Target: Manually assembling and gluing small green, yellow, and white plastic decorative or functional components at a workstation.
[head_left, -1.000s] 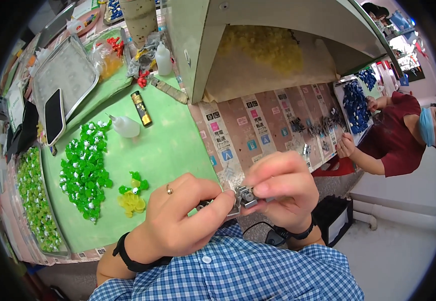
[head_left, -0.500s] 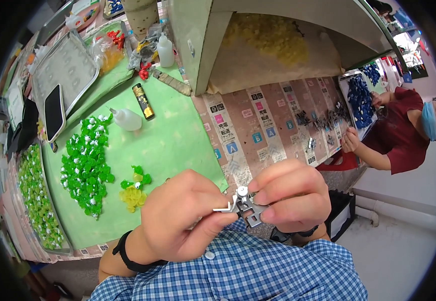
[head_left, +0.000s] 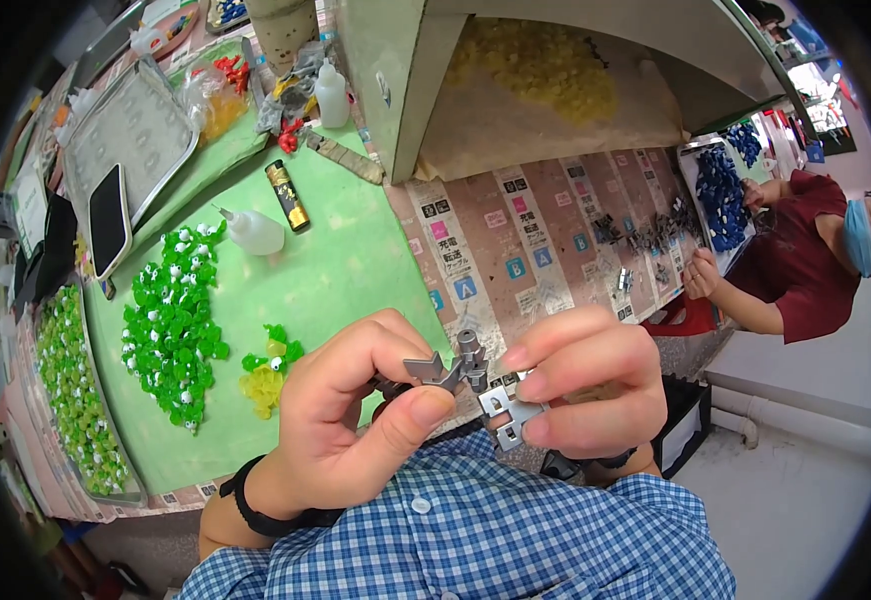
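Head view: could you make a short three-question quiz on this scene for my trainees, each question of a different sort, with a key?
1. Multiple choice: What does the right hand hold?
A) a phone
B) a metal plate with cut-outs
C) a lighter

2. True or false: The big loose pile of green pieces lies to the left of the small yellow heap.

3. Fill the gap: The left hand holds a grey bent metal piece; the band on that wrist is ____.

Key: 1. B; 2. True; 3. black
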`<act>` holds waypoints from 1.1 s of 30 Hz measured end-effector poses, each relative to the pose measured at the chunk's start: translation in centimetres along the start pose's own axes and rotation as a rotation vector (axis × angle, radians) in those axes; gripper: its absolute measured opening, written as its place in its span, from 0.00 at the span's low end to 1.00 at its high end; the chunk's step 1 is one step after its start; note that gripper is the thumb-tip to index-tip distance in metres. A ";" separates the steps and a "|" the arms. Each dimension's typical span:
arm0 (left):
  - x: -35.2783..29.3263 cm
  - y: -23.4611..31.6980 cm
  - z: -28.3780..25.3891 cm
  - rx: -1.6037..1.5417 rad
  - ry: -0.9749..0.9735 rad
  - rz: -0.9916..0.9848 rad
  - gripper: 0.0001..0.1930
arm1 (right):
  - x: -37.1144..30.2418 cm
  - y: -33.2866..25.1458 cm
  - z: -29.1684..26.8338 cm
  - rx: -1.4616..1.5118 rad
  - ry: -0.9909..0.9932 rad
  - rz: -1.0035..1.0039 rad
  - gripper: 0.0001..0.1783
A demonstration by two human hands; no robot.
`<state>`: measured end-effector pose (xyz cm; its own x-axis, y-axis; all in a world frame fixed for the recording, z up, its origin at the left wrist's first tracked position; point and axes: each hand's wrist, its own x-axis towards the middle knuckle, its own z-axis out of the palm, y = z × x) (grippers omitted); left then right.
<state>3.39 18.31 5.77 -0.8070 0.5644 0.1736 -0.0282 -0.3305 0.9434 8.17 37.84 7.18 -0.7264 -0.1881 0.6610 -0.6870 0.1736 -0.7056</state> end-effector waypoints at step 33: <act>0.2 0.2 -0.8 0.267 -0.059 0.230 0.09 | 0.7 -1.3 0.5 -0.140 -0.022 -0.023 0.10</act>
<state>2.70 17.72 5.79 -0.7388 0.5430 0.3990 0.3120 -0.2492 0.9168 8.57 37.02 8.38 -0.7112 -0.2144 0.6695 -0.7002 0.3017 -0.6471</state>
